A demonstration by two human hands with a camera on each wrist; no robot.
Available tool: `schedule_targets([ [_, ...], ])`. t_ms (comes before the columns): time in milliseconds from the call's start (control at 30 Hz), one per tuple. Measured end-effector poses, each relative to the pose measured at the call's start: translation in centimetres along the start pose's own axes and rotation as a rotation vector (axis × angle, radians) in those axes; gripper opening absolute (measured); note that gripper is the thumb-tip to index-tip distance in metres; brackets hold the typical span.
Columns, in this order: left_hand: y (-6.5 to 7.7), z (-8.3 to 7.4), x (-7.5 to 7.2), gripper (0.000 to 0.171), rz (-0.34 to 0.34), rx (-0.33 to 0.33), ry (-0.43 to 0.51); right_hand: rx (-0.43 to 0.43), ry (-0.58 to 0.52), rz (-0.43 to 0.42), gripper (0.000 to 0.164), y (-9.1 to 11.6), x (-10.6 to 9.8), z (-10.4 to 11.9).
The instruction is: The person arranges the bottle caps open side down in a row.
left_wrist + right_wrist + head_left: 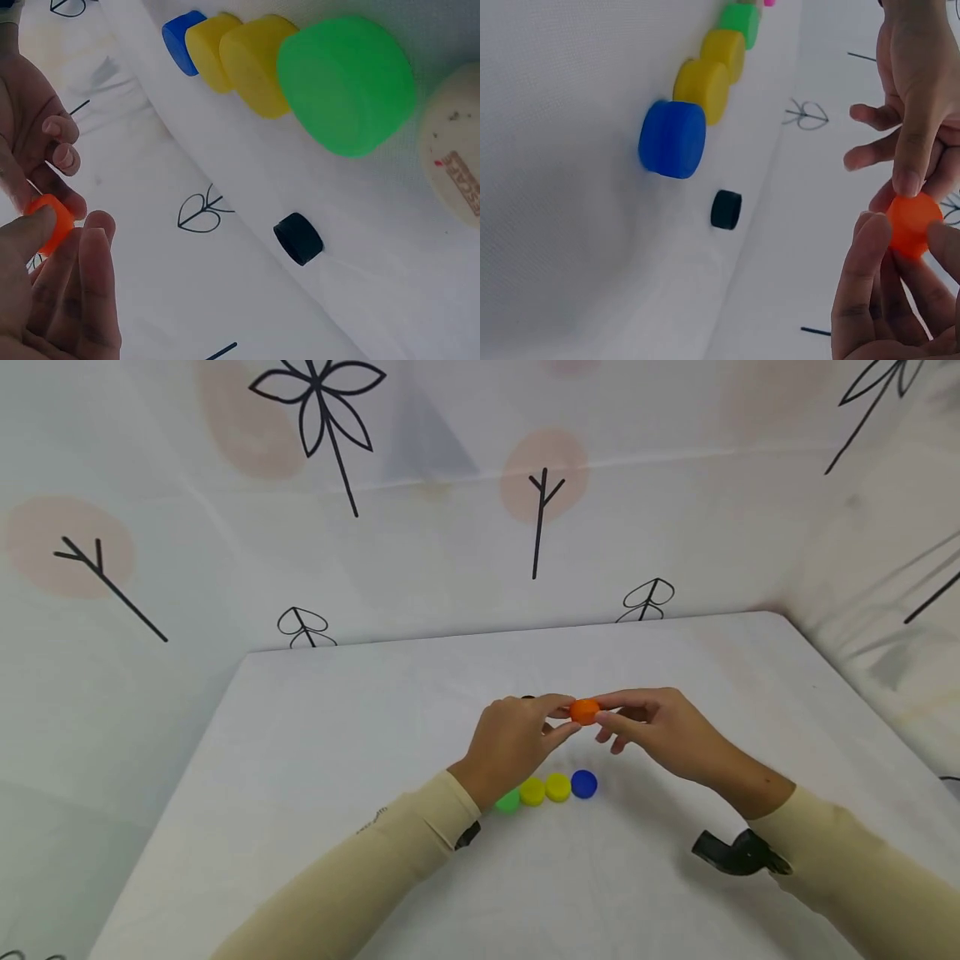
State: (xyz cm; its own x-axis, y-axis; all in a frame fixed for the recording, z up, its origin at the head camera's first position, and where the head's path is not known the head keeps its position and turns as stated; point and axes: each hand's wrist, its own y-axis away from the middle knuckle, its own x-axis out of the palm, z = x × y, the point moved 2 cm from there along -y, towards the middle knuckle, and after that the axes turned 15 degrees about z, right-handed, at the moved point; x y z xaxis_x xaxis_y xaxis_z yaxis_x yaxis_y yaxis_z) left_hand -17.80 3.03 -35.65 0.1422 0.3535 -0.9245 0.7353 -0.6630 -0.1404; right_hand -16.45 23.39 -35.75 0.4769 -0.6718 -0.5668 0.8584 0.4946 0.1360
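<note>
An orange bottle cap (585, 711) is held up above the table between both hands. My left hand (510, 739) pinches its left side with thumb and fingers. From the other side my right hand (663, 735) pinches it too, with its lower fingers loosely bent. Below the hands, a row on the cloth has a green cap (507, 802), two yellow caps (558, 787) and a blue cap (584, 783). A black cap (298, 238) lies apart, beyond the row; in the head view my left hand mostly hides it.
Past the green cap, a beige lid (457, 146) with printed lettering shows in the left wrist view. A small pink thing (769, 2) is cut off at the right wrist view's top edge. White cloth covers the table (337, 727); a patterned cloth wall (450, 552) stands behind.
</note>
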Motion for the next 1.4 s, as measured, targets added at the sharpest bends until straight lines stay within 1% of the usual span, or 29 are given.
schedule_targets([
  [167,0.0,-0.3,0.5,0.04,-0.007,0.015,0.009,0.005,-0.035,-0.004,0.035,0.2,-0.1,-0.2],
  [333,-0.3,-0.6,1.0,0.039,-0.004,0.041,0.037,0.029,-0.057,-0.013,0.034,0.6,-0.2,-0.5],
  [467,-0.5,-1.0,1.3,0.037,0.03,0.019,0.036,0.028,-0.057,0.004,0.031,1.0,-0.3,-0.9],
  [600,-0.7,-1.4,1.6,0.036,0.069,-0.012,0.022,0.024,-0.035,0.044,0.035,1.3,-0.3,-1.3],
  [767,-1.1,-1.9,2.5,0.036,0.134,-0.038,0.023,0.041,0.012,0.078,0.037,1.8,-0.5,-2.0],
  [1033,-2.0,-2.4,4.1,0.031,0.224,-0.099,0.063,0.065,0.109,0.132,0.032,2.2,-0.5,-3.2],
  [1200,-2.3,-2.6,5.1,0.027,0.276,-0.105,0.033,0.093,0.154,0.158,0.032,2.3,-0.2,-4.1],
  [1333,-2.4,-2.5,5.7,0.026,0.31,-0.103,-0.004,0.085,0.148,0.191,0.029,2.2,0.3,-4.8],
  [1400,-2.4,-2.5,6.0,0.025,0.321,-0.099,-0.03,0.095,0.143,0.208,0.03,2.1,0.5,-5.1],
])
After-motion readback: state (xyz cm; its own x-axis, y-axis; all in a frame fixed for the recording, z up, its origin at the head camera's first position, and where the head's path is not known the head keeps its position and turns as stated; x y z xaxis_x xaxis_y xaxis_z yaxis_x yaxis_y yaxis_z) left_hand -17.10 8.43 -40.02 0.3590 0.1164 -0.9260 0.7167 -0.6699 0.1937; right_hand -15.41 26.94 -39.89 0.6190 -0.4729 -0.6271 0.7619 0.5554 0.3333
